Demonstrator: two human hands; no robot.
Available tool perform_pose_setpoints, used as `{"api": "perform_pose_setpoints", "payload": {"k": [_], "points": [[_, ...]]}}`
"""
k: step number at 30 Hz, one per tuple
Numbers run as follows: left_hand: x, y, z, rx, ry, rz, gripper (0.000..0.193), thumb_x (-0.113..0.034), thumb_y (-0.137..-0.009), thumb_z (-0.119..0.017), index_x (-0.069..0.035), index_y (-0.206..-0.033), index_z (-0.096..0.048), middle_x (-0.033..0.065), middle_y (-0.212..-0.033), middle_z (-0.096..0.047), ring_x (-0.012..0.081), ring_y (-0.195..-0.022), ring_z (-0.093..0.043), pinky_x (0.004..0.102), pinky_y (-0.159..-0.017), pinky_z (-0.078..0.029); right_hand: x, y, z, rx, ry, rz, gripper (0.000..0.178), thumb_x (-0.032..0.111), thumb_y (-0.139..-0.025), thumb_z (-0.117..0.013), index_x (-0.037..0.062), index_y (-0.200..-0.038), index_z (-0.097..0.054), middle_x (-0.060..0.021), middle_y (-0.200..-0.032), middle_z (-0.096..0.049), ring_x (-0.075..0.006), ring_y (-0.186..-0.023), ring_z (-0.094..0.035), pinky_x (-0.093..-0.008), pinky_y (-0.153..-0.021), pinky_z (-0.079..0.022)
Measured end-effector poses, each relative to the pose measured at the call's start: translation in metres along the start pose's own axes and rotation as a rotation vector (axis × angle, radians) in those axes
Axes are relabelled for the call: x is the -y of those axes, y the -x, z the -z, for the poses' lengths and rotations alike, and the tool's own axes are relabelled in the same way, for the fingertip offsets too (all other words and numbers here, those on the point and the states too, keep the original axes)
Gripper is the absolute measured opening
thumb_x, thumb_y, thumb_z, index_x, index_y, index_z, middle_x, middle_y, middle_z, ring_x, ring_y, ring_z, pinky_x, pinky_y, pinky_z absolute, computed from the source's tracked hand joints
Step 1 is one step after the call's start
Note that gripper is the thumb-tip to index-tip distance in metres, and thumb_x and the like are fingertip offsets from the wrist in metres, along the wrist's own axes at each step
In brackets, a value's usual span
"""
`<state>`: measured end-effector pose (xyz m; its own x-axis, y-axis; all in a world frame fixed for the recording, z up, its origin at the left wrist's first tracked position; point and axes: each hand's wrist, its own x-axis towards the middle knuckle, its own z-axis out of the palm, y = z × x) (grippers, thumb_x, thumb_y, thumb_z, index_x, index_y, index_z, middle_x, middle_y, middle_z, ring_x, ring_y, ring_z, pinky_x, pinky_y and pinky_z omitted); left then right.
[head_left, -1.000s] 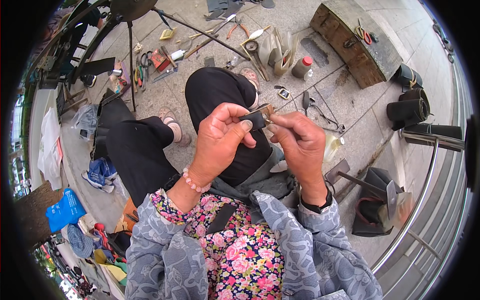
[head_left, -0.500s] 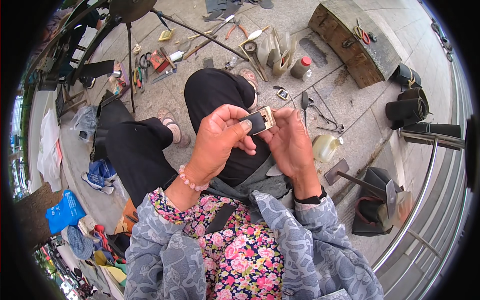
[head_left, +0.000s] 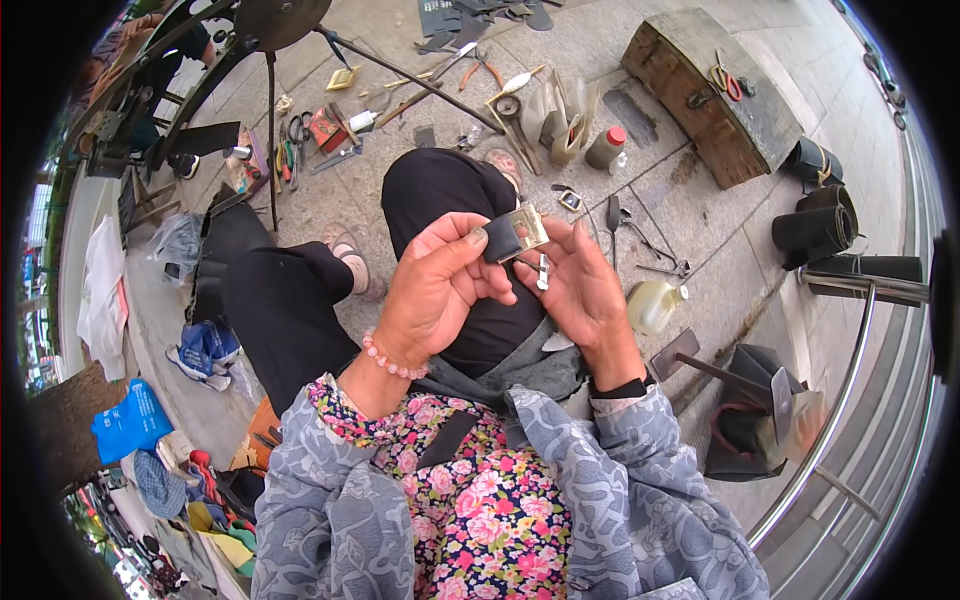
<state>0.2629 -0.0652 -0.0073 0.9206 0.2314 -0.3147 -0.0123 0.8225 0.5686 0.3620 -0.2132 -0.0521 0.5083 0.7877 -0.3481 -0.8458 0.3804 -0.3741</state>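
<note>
My left hand (head_left: 432, 280) pinches a short black strap end between thumb and fingers, just above my lap. A gold-coloured metal buckle (head_left: 527, 228) sits at the strap's right end, its hollow-looking side facing up. Beneath it a narrow silvery metal piece (head_left: 543, 272) shows against the fingers of my right hand (head_left: 582, 290). Whether that piece is hinged to the buckle or loose, I cannot tell. My right hand is cupped at the buckle's right end, fingers curled behind the silvery piece and thumb raised. A black strip (head_left: 446, 440) lies on my flowered apron.
Pliers (head_left: 482, 72), scissors and other hand tools are spread over the paving ahead. A red-capped jar (head_left: 606, 148) stands near a wooden box (head_left: 712, 100). At the right are a yellowish bottle (head_left: 657, 306), black rolls (head_left: 812, 236) and a metal rail (head_left: 835, 400).
The buckle has been turned over between my hands, and the silvery piece now shows below it. My right thumb has come away from the buckle's edge. The view has shifted slightly.
</note>
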Motion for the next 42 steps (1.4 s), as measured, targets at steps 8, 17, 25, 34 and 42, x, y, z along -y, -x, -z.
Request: {"api": "perform_pose_setpoints", "payload": {"k": [8,17,25,34,42], "points": [[0.002,0.003,0.003,-0.003,0.013,-0.038,0.016,-0.008,-0.090,-0.048,0.001,-0.104,-0.051,0.0117,-0.088,-0.062,0.0196,-0.070,-0.064,0.0377,-0.066,-0.055,0.014,0.011,0.003,0.158,0.523,0.031,0.028,0.011,-0.090,-0.051,-0.0026,-0.115,-0.051,-0.0164,-0.110,-0.058,-0.0187,-0.082,-0.061,-0.0302,-0.071,-0.051],[0.010,0.005,-0.004,-0.015,-0.124,-0.141,0.020,0.001,-0.086,-0.052,0.000,-0.106,-0.050,0.0119,-0.094,-0.061,0.0192,-0.078,-0.063,0.0374,-0.073,-0.054,0.010,0.000,0.056,-0.232,-0.198,0.115,0.033,0.005,-0.087,-0.053,-0.0012,-0.118,-0.045,-0.0196,-0.118,-0.051,-0.0264,-0.103,-0.056,-0.0372,-0.084,-0.052],[0.007,0.006,-0.006,0.010,-0.154,-0.098,0.023,0.001,-0.086,-0.052,0.003,-0.109,-0.052,0.0088,-0.093,-0.060,0.0151,-0.076,-0.062,0.0313,-0.073,-0.054,0.018,0.017,0.009,-0.167,0.640,0.423,0.040,0.018,-0.086,-0.060,-0.0009,-0.120,-0.050,-0.0098,-0.106,-0.057,-0.0128,-0.084,-0.057,-0.0260,-0.072,-0.047],[0.014,0.010,-0.011,-0.041,-0.506,-0.213,0.016,0.007,-0.084,-0.053,0.004,-0.100,-0.057,0.0085,-0.088,-0.058,0.0155,-0.081,-0.062,0.0265,-0.072,-0.053,0.021,0.034,-0.013,0.097,0.829,0.416,0.017,-0.001,-0.083,-0.060,-0.0042,-0.099,-0.059,-0.0074,-0.087,-0.058,-0.0116,-0.068,-0.060,-0.0212,-0.059,-0.049],[0.012,0.005,-0.001,0.088,-0.784,-0.551,0.015,0.011,-0.078,-0.057,0.001,-0.089,-0.062,0.0078,-0.092,-0.056,0.0098,-0.075,-0.058,0.0218,-0.066,-0.050,0.012,0.034,-0.021,0.037,0.908,0.496,0.013,0.001,-0.085,-0.057,-0.0052,-0.097,-0.057,-0.0089,-0.086,-0.059,-0.0139,-0.071,-0.063,-0.0221,-0.063,-0.050]]}}
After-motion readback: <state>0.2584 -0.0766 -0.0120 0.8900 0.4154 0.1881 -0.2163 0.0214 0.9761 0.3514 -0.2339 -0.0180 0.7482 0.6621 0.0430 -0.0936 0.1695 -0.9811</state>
